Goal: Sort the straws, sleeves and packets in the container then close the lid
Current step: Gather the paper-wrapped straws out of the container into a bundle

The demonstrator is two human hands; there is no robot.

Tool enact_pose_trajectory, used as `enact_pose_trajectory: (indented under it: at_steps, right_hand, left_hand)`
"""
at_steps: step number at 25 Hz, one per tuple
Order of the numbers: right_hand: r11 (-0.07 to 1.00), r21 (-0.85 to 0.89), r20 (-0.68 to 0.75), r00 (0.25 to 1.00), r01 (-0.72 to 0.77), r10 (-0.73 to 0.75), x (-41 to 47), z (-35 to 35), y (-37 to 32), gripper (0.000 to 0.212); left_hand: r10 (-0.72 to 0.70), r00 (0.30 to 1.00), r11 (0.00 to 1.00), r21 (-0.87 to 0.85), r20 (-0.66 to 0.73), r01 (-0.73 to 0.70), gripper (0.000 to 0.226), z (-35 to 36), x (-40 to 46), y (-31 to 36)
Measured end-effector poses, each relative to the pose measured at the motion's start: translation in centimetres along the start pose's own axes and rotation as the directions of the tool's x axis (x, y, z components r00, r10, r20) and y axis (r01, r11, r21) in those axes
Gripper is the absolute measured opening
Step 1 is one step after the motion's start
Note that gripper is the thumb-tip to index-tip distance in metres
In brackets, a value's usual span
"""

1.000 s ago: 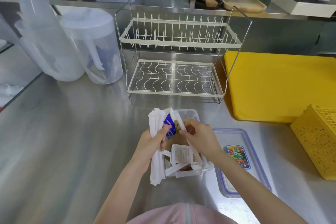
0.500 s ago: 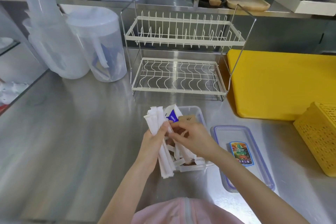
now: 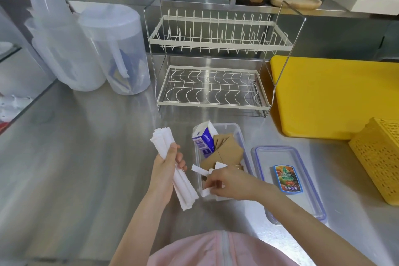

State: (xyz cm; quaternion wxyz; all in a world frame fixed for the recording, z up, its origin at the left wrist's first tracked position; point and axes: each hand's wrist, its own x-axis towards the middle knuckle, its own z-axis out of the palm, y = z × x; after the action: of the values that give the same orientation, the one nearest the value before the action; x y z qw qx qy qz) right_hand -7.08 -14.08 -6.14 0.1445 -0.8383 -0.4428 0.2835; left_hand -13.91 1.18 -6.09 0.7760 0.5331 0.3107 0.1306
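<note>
Between left-hand fingers (image 3: 176, 154): bundle of white paper-wrapped straws (image 3: 172, 168), clamped mid-length, tilted, upper ends away from body, lower ends past the wrist. Left hand (image 3: 166, 170) just left of clear container (image 3: 239, 136), bundle outside it, above steel bench (image 3: 86, 157). Right-hand fingers (image 3: 210, 181) pinched together on small white packets (image 3: 201, 171) at container's near end; right hand (image 3: 228, 183) over that end. Beyond right fingers, inside container: brown sleeves (image 3: 226, 150), blue-and-white packet (image 3: 204, 140) upright against left wall. Right of right hand: lid (image 3: 287, 157) flat on bench, off the container, fruit label up. Farther out: wire dish rack (image 3: 213, 84), yellow board (image 3: 334, 97), yellow basket (image 3: 380, 157), plastic jugs (image 3: 116, 49) at far left.
</note>
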Motion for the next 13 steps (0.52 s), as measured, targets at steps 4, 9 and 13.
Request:
enact_pose_trajectory:
  at_steps: [4, 9, 13]
  right_hand:
    - [0.979, 0.201, -0.159, 0.986, -0.027, 0.06, -0.3, -1.1, 0.3, 0.025]
    - [0.849, 0.527, -0.468, 0.85, 0.049, 0.242, -0.3, -5.1, -0.8, 0.01]
    - [0.701, 0.687, -0.472, 0.851, 0.191, 0.231, 0.3, -6.3, -2.0, 0.021]
  left_hand:
    - [-0.023, 1.0, 1.0, 0.006, 0.02, 0.022, 0.029, 0.1, -0.1, 0.0]
    - [-0.034, 0.994, 0.996, 0.087, 0.108, 0.025, 0.034, 1.2, -0.1, 0.3]
    - [0.042, 0.961, 0.978, 0.184, 0.272, -0.095, 0.035, 2.4, -0.4, 0.9]
